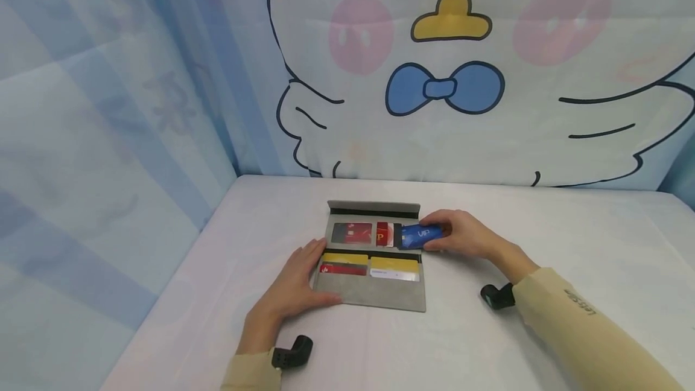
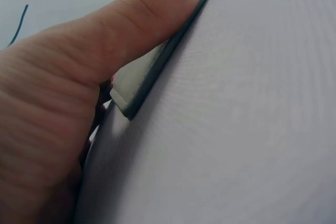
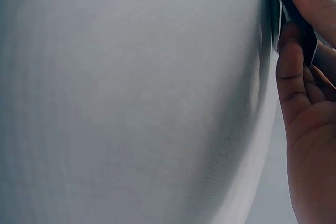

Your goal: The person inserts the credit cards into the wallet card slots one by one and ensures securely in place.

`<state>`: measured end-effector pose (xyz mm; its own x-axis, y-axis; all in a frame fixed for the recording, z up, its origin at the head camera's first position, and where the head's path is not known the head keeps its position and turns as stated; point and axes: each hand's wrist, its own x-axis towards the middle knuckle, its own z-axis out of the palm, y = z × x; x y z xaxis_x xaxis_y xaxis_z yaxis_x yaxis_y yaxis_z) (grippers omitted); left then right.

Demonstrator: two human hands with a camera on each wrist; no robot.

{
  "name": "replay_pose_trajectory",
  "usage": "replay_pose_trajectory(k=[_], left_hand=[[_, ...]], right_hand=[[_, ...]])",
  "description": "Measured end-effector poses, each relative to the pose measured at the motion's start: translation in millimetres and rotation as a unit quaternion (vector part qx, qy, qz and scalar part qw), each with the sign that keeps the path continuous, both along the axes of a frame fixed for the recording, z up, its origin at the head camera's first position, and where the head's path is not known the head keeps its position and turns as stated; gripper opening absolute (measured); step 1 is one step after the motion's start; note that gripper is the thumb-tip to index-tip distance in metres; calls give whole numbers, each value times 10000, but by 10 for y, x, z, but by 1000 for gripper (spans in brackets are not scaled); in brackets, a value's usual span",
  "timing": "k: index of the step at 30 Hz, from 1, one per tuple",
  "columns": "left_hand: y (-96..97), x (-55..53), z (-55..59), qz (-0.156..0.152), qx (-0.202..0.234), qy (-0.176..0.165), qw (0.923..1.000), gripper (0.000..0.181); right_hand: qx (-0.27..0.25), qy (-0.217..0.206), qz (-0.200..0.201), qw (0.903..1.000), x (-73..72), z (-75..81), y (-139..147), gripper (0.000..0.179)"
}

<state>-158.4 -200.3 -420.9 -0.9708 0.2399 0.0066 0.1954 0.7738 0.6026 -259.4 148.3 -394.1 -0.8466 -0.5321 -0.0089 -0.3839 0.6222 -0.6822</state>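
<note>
A grey wallet [image 1: 369,297] lies unfolded on the table, with cards in its slots. My right hand [image 1: 461,234] pinches a blue card [image 1: 417,236] marked VIP at the upper right slot; its left end overlaps the wallet. In the right wrist view, thumb and fingers [image 3: 291,72] close on the dark card from both sides. My left hand [image 1: 293,282] rests at the wallet's left side, fingertips by the fold and thumb [image 2: 152,11] stretched along the front edge. Beside the blue card sits a red-and-white card [image 1: 384,234]; a red card [image 1: 358,233] shows through a window.
Yellow-topped cards [image 1: 394,264] fill the lower slots, with a red card [image 1: 343,269] at lower left. A pale cloth covers the table [image 1: 434,349]. Behind it hangs a curtain [image 1: 358,137] with a cartoon figure; another curtain [image 1: 98,137] borders the left.
</note>
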Motion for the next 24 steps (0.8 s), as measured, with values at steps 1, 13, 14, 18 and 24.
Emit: replay_pose_trajectory(k=[1,13,14,18,24], left_hand=[[-3,1,-1,-14,-10,18,10000,111],[-17,9,22,66,39,-68,9999,110],[-17,8,25,65,42,-68,9999,110],[-16,8,31,34,75,-43,10000,109],[-6,-6,21,-33,26,-44,10000,109]], right_hand=[[13,16,-7,10000,-2,-1,-9,52],[205,67,-160,9996,-37,-25,-69,58],[215,84,-167,9996,-40,-24,-74,58],[216,157,-152,9995,-45,-26,-86,58],[197,277,-44,9994,-49,-35,-135,55]])
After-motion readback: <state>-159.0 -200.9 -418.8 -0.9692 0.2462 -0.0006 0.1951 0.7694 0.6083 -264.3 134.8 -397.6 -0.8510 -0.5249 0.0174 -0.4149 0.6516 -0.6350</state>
